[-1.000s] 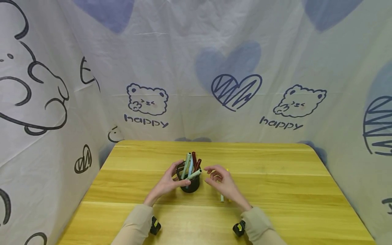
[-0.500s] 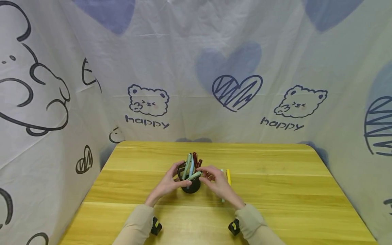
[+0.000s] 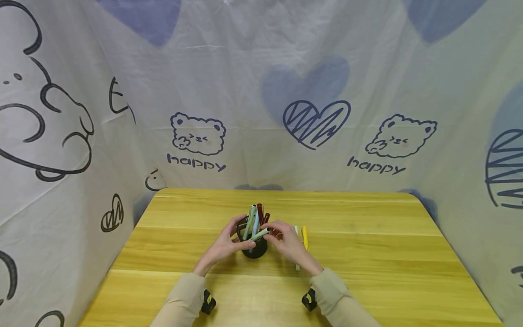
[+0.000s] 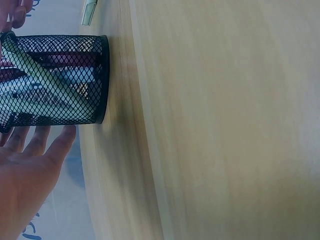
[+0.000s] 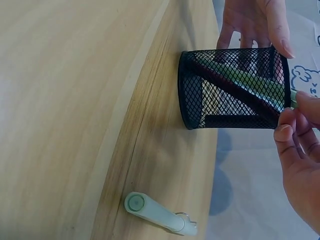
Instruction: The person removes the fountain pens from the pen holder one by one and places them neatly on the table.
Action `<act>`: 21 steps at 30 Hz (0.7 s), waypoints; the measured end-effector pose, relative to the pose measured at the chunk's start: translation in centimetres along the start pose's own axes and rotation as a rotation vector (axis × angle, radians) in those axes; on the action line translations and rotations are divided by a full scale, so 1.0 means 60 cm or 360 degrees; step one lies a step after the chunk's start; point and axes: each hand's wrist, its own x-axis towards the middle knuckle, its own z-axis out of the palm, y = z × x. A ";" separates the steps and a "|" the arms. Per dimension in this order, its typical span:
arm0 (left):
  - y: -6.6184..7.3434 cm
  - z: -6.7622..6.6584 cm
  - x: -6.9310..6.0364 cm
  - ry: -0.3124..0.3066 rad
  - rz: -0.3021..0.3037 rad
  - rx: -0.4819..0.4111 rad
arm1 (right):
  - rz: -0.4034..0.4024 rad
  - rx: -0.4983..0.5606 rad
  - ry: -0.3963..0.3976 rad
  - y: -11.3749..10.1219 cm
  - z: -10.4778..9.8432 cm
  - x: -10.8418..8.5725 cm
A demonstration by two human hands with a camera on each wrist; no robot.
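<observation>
A black mesh pen holder (image 3: 255,252) stands upright on the table with several pens leaning inside. My left hand (image 3: 223,245) holds it from the left, thumb at the near rim and fingers behind the mesh (image 4: 60,82). With thumb and fingertips, my right hand (image 3: 289,244) pinches the upper end of a light green pen (image 3: 259,234), which slants out over the holder's right rim. In the right wrist view, that pen's tip (image 5: 293,98) shows between the fingers. Dark red pens (image 3: 260,211), a pale blue pen (image 3: 255,225) and another green pen (image 3: 249,222) stand farther back in the holder.
Right of the holder, a yellow pen (image 3: 304,236) and a pale green pen (image 5: 159,214) lie on the wooden table (image 3: 367,254), partly behind the right hand in the head view. A printed cloth (image 3: 245,91) hangs behind the table.
My right hand has moved left from beside the holder to its rim and now pinches the slanted green pen. The left hand has stayed on the holder.
</observation>
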 end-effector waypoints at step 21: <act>-0.001 -0.001 0.000 0.0003 -0.0002 0.0007 | 0.0159 0.0265 0.0222 -0.001 -0.003 -0.013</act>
